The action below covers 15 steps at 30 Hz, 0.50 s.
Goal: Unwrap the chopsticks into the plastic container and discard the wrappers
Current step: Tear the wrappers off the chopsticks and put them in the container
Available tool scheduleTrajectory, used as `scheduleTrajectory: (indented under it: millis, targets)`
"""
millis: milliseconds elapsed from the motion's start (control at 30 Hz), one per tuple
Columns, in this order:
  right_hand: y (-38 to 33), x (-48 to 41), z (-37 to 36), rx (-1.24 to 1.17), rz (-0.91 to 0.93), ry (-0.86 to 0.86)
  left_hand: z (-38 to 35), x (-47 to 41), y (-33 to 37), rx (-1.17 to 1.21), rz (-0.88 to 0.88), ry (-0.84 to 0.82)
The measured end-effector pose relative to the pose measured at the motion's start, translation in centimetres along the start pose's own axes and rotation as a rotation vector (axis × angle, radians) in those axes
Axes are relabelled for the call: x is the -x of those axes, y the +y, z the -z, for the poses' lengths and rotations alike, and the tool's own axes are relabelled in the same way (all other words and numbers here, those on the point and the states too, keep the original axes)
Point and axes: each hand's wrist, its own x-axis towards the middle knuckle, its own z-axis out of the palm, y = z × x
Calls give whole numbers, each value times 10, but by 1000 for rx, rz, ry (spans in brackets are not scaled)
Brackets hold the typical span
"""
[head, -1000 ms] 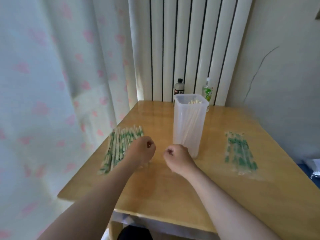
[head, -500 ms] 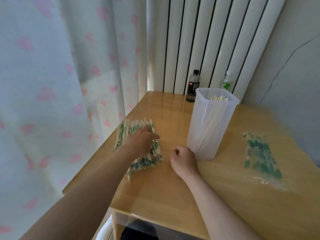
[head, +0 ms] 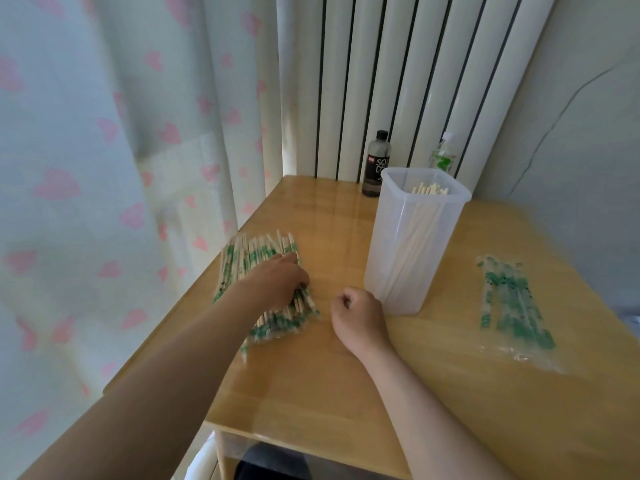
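A pile of wrapped chopsticks (head: 242, 261) in green-printed clear sleeves lies near the table's left edge. My left hand (head: 277, 284) rests on top of that pile, fingers spread over the sleeves; whether any sleeve is pinched is hidden under the hand. My right hand (head: 356, 313) sits on the table as a curled fist holding nothing, just left of the container's base. The tall translucent plastic container (head: 408, 254) stands upright with several bare chopsticks (head: 429, 190) leaning inside. Empty green-printed wrappers (head: 512, 303) lie flat on the table to the right.
The wooden table (head: 329, 393) has its front edge close to me. A dark bottle (head: 375, 164) and a green-labelled bottle (head: 443, 157) stand behind the container by the white radiator (head: 398, 81). A heart-patterned curtain (head: 104, 168) hangs along the table's left side.
My left hand moved left from beside the right fist onto the wrapped pile and stays there. The right fist has barely moved. The camera has turned left.
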Motion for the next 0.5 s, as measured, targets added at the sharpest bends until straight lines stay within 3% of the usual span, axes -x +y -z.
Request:
scheduleTrajectory:
  millis: [267, 500]
  targets:
    - [2, 0, 1, -53, -8, 11, 1, 1, 2, -131, -42, 75]
    - [4, -1, 2, -121, -7, 53, 18, -2, 5, -190, -67, 266]
